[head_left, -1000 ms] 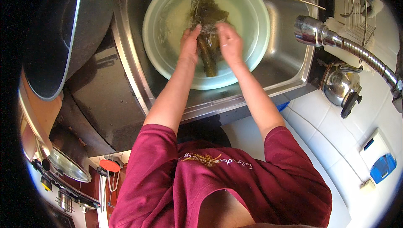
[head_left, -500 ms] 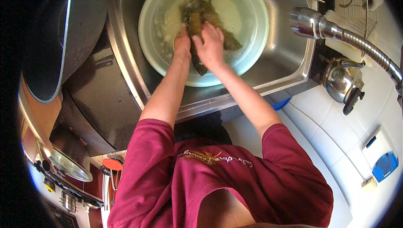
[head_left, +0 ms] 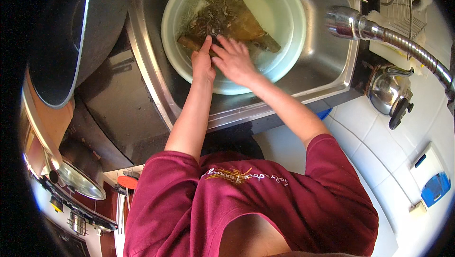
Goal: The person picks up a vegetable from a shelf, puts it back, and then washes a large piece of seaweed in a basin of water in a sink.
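Note:
A wide pale green basin (head_left: 168, 63) holds cloudy water. In it lies a dark olive-brown sheet (head_left: 237, 18), wet and spread out, with a straight lower right edge and crumpled parts at the left; I cannot make out its material. My left hand (head_left: 203, 63) is at the sheet's near edge, its fingers closed about a bit of it and partly hidden. Beside it, my right hand (head_left: 235, 63) reaches over the same edge with fingers stretched and apart, slightly blurred, the tips touching the sheet.
The basin stands in a steel sink (head_left: 327, 63). A flexible metal faucet (head_left: 374, 30) arches in from the right, above a steel kettle (head_left: 388, 89). A large dark pot (head_left: 102, 34) stands at the left, near a glass lid (head_left: 83, 181). A wire rack (head_left: 403, 13) is at the far right.
The sheet has unfolded from a narrow bundle to a wider spread, turning in the water. Both hands have shifted a little nearer to me, and the right hand's fingers have spread.

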A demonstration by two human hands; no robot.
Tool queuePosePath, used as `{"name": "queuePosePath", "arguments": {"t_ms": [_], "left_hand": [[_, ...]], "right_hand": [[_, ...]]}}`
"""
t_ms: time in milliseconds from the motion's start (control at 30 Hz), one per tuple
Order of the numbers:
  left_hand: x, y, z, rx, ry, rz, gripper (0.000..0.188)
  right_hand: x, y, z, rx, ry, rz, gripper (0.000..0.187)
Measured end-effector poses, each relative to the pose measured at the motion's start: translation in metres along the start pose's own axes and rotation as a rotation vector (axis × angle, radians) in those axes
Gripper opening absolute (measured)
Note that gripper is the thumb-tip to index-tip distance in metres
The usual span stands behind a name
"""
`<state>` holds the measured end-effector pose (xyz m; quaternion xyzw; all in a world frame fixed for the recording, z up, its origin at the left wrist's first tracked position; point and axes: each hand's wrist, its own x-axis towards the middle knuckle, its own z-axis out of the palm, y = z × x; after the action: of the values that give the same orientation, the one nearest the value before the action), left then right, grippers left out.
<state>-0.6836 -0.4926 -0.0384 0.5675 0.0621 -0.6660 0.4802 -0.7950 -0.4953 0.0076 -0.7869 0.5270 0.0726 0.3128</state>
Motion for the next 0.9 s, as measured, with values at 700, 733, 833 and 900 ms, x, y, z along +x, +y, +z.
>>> {"name": "queuePosePath", "arguments": {"t_ms": [700,733,833,900], "left_hand": [[0.017,-0.013,0.002,-0.093,-0.001,-0.198,0.033],[0.014,-0.01,0.005,-0.044,-0.013,-0.18,0.032],[-0.011,0.008,0.017,0.086,-0.048,-0.14,0.031],[-0.016,0.006,0.016,0.113,-0.103,-0.093,0.031]], "right_hand": [[0.03,0.012,-0.003,0.505,0.374,0.221,0.074],[0.034,0.02,-0.001,0.507,0.436,0.178,0.073],[0.036,0.028,-0.006,0.625,0.399,0.185,0.065],[0.037,0.034,-0.001,0.755,0.406,0.175,0.053]]}}
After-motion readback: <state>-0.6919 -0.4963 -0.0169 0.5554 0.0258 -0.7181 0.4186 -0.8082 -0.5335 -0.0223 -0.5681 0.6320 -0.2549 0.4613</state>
